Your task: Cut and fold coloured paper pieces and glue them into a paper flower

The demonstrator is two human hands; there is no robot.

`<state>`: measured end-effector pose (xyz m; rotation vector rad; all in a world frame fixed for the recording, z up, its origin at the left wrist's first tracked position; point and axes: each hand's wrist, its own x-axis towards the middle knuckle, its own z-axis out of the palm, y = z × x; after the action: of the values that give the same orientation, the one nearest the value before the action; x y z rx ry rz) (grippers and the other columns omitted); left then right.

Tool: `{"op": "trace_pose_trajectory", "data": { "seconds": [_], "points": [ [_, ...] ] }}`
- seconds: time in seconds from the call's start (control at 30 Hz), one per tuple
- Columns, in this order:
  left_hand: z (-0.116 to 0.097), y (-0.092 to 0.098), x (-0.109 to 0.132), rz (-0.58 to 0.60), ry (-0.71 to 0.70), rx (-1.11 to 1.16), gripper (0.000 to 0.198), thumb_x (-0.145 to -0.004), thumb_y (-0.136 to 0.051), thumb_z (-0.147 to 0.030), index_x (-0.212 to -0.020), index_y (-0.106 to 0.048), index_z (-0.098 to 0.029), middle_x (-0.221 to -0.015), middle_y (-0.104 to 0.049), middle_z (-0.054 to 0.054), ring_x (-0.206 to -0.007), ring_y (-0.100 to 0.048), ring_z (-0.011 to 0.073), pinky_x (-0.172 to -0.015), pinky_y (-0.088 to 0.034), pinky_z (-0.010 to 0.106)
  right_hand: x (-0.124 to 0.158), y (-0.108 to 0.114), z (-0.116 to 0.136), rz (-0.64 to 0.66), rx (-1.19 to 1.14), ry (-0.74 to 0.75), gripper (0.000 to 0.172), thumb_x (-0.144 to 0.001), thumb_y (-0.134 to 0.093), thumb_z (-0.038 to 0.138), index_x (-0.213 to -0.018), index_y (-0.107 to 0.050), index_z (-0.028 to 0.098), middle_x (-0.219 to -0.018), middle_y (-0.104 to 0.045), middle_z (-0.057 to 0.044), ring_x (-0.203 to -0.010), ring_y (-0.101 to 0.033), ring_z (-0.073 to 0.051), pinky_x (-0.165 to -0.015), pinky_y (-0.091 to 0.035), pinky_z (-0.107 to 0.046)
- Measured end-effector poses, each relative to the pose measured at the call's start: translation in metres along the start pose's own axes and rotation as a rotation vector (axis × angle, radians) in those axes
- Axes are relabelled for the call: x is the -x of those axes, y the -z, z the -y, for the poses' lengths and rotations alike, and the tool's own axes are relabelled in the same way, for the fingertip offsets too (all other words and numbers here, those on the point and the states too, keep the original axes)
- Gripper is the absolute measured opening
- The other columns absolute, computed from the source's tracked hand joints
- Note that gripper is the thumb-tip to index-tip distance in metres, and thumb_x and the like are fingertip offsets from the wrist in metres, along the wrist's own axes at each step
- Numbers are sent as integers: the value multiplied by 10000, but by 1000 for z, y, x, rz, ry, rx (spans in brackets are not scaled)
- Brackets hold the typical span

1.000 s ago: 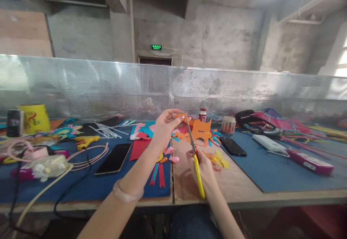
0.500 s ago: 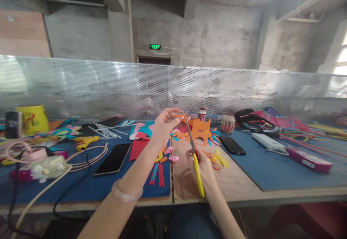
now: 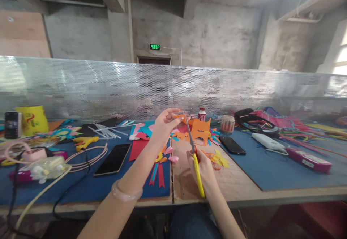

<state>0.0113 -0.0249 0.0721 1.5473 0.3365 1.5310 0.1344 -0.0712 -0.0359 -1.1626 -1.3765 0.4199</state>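
My left hand (image 3: 166, 122) pinches a piece of orange paper (image 3: 180, 116) between thumb and fingers above the table. Closed around the handles of yellow-and-red scissors (image 3: 198, 175) is my right hand (image 3: 204, 166). The blades point up and away from me, their tips against the orange paper by my left fingers. A larger cut orange sheet (image 3: 201, 125) with notched edges is just right of the blades; whether it joins the held piece I cannot tell. Below my hands are pink paper petals (image 3: 174, 158), red strips (image 3: 161, 175) and yellow paper scraps (image 3: 222, 159).
A phone (image 3: 113, 159), a yellow glue gun (image 3: 85, 143) and a cable-filled power strip (image 3: 47, 167) are on the left. To the right are another phone (image 3: 232, 145), a jar (image 3: 227, 124), a white power bank (image 3: 268, 142) and a purple power strip (image 3: 309, 159). A perforated metal screen (image 3: 121, 87) stands behind.
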Motion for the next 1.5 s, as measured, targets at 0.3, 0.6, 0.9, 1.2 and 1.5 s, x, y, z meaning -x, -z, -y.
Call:
{"op": "trace_pose_trajectory", "data": {
  "seconds": [0.3, 0.6, 0.9, 1.2, 1.5],
  "points": [
    [0, 1, -2, 15, 9, 63, 289, -664, -648, -176, -941, -571, -201, -765, -635, 4, -837, -644, 192, -808, -491, 349, -2, 0, -1, -9, -3, 22, 219, -726, -488, 370, -650, -490, 165, -564, -450, 21, -550, -423, -120, -486, -343, -191],
    [-2, 2, -1, 57, -4, 134, 290, -674, -644, -158, -949, -557, -182, -750, -634, -2, -866, -645, 215, -845, -483, 379, -3, -1, -4, -37, 48, 37, 259, -719, -496, 394, -608, -491, 160, -530, -452, 19, -531, -419, -118, -464, -328, -192],
    [-2, 4, -2, 78, -11, 135, 313, -675, -654, -168, -970, -551, -193, -765, -644, 7, -858, -648, 219, -839, -488, 382, -3, -2, -7, -53, 62, 50, 238, -722, -497, 372, -634, -524, 152, -553, -522, 4, -532, -458, -127, -492, -344, -196],
    [-2, 3, -3, 64, -13, 103, 310, -673, -647, -169, -968, -564, -213, -754, -643, 2, -863, -645, 213, -828, -488, 376, -3, -2, -6, -75, 143, 46, 296, -755, -468, 391, -670, -577, 129, -521, -465, 17, -520, -432, -125, -472, -323, -202],
    [4, 8, -7, 29, -15, 70, 297, -662, -659, -173, -950, -583, -181, -753, -641, 8, -786, -643, 167, -790, -495, 344, -2, 1, -7, -119, 85, -46, 346, -734, -484, 479, -655, -552, 149, -493, -474, 20, -467, -438, -122, -452, -342, -216]
  ]
}}
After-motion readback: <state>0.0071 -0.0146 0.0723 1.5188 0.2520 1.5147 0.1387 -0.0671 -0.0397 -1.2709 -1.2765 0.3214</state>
